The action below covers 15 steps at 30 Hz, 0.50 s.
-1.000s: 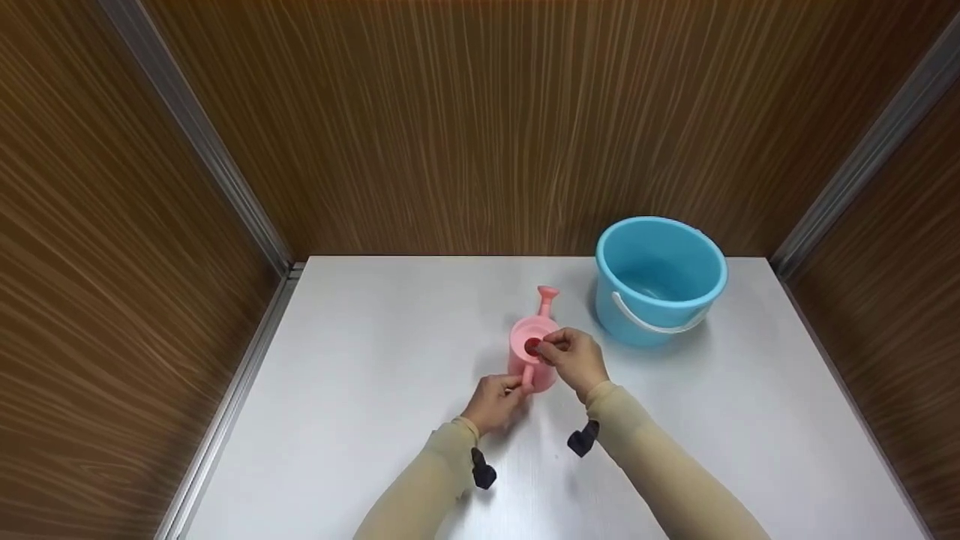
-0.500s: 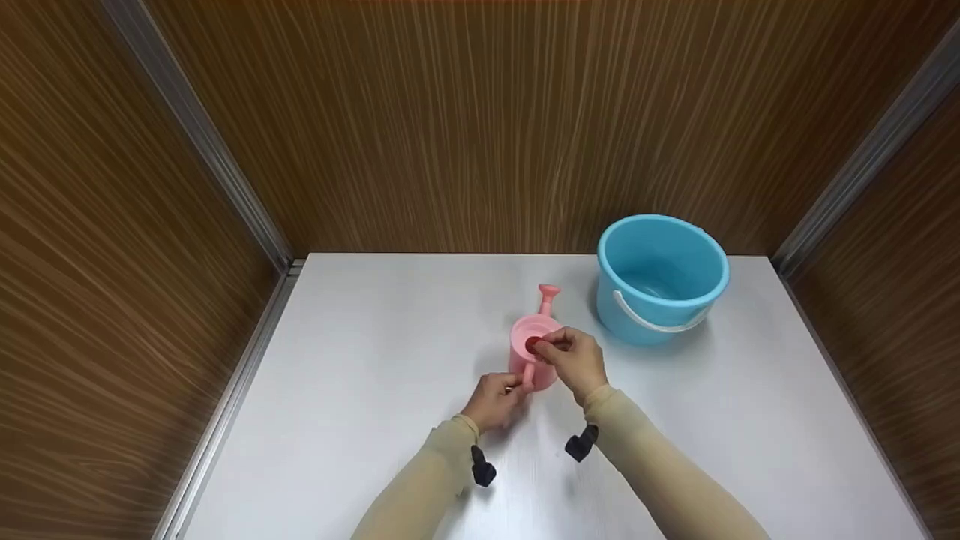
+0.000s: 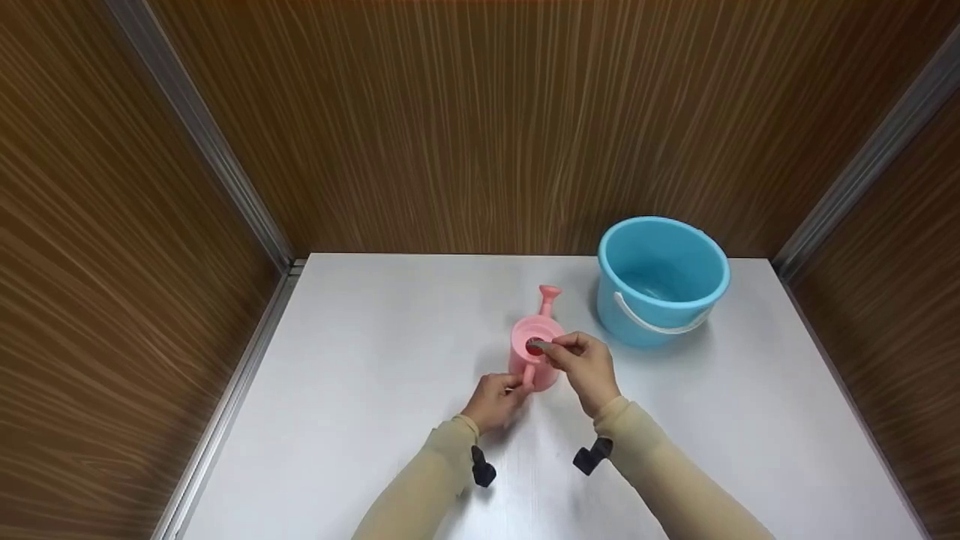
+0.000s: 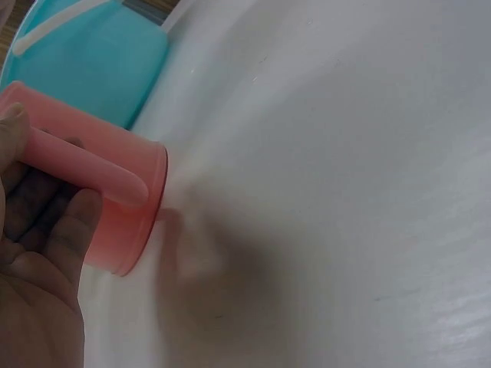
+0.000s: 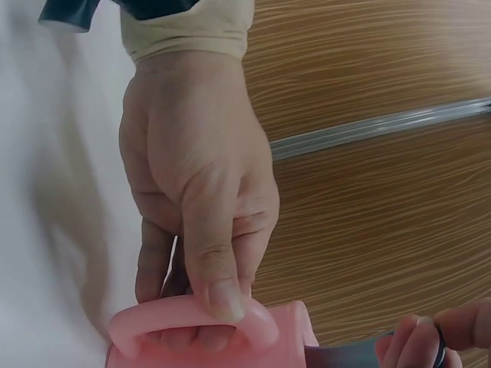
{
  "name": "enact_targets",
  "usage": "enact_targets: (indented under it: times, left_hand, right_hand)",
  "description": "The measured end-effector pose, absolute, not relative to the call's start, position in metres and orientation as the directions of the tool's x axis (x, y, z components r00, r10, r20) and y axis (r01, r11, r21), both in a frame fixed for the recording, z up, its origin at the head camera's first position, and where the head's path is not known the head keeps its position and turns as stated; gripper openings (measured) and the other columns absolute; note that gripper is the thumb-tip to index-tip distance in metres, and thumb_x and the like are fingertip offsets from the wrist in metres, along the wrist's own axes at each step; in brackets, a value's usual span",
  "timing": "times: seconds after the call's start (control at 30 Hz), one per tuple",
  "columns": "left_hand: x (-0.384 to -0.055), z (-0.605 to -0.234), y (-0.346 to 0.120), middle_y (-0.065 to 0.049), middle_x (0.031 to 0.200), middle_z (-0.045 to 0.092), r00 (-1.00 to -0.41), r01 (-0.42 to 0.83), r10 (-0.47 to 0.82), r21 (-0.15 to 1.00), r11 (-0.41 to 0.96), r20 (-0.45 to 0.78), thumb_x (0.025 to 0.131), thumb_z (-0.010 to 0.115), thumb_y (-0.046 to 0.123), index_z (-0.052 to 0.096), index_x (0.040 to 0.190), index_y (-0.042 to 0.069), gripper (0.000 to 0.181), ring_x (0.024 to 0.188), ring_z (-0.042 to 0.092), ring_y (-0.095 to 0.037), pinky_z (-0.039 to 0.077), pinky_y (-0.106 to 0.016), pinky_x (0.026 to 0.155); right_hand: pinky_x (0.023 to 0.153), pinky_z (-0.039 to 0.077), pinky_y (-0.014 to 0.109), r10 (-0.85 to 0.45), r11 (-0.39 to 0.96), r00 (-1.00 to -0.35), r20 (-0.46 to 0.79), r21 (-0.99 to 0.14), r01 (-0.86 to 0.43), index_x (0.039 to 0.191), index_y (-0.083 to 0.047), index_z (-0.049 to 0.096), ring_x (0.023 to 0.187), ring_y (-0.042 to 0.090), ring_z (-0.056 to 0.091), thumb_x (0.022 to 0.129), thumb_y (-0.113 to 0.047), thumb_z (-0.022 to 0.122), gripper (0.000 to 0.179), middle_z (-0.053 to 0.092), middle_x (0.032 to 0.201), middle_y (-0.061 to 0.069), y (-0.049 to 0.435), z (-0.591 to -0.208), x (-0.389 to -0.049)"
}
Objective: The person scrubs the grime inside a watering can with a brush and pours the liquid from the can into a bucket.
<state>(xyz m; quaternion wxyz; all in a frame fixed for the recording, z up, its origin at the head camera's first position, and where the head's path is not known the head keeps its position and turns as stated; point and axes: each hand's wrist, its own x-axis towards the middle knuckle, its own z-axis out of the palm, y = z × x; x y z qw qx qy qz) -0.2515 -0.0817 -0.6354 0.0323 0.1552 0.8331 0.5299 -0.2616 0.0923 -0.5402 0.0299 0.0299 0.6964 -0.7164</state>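
"Pink watering can [image 3: 531,328]: where is it?"
"Upright on the white tabletop [image 3: 375,375], near the blue bucket [image 3: 637,315]."
"And each grip?"
"Left hand [image 3: 493,403] is wrapped round the handle [image 4: 92,167]; right hand [image 3: 591,371] pinches a grey thing [image 5: 337,355], its end at the can's opening. Something red [image 3: 534,350] shows there, too small to identify."

Cannot identify red patch [image 3: 535,351] inside pink watering can [image 3: 522,367]; too small. Cannot name grey object [image 5: 345,356] in right hand [image 3: 589,369], cut off below in right-wrist view. Cannot see whole blue bucket [image 4: 100,69] in left-wrist view, partly behind can.
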Motion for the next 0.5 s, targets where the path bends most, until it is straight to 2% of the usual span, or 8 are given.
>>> enact_targets:
  times: [0.13,0.27,0.4,0.5]
  left_hand:
    - [-0.251,-0.634,-0.082,-0.004,0.088,0.071,-0.953,0.206,0.289,0.898,0.389,0.093,0.095,0.061,0.030,0.075,0.099,0.008,0.026,0.080,0.060,-0.007,0.051,-0.024,0.074]
    - [-0.251,-0.634,-0.083,0.002,0.090,0.071,-0.954,0.201,0.286,0.898,0.392,0.089,0.095,0.062,0.030,0.075,0.101,0.009,0.025,0.085,0.062,-0.007,0.052,-0.025,0.076]
    - [-0.251,-0.634,-0.083,0.002,0.091,0.072,-0.945,0.254,0.296,0.882,0.397,0.139,0.095,0.062,0.029,0.074,0.100,0.008,0.025,0.084,0.063,-0.007,0.052,-0.025,0.076]
    - [-0.251,-0.635,-0.083,0.001,0.091,0.072,-0.941,0.272,0.300,0.876,0.398,0.156,0.095,0.062,0.028,0.075,0.100,0.008,0.024,0.081,0.061,-0.005,0.052,-0.024,0.075]
  right_hand:
    - [0.077,0.055,0.033,0.005,-0.075,-0.995,-0.102,-0.992,0.101,0.095,0.008,0.061,0.079,0.022,0.063,0.087,-0.001,0.067,0.013,0.067,0.087,0.014,0.092,-0.539,-0.262]
    - [0.081,0.055,0.034,-0.021,-0.077,-0.993,-0.117,-0.990,0.118,0.095,0.007,0.062,0.086,0.026,0.065,0.088,-0.002,0.066,0.012,0.067,0.096,0.019,0.089,-0.541,-0.261]
    - [0.084,0.054,0.035,-0.052,-0.100,-0.990,-0.128,-0.986,0.133,0.097,0.008,0.062,0.096,0.032,0.064,0.090,-0.002,0.065,0.012,0.065,0.105,0.024,0.084,-0.544,-0.260]
    - [0.083,0.054,0.035,-0.047,-0.115,-0.989,-0.142,-0.983,0.147,0.096,0.007,0.063,0.097,0.032,0.064,0.089,0.000,0.065,0.010,0.064,0.105,0.023,0.081,-0.546,-0.261]
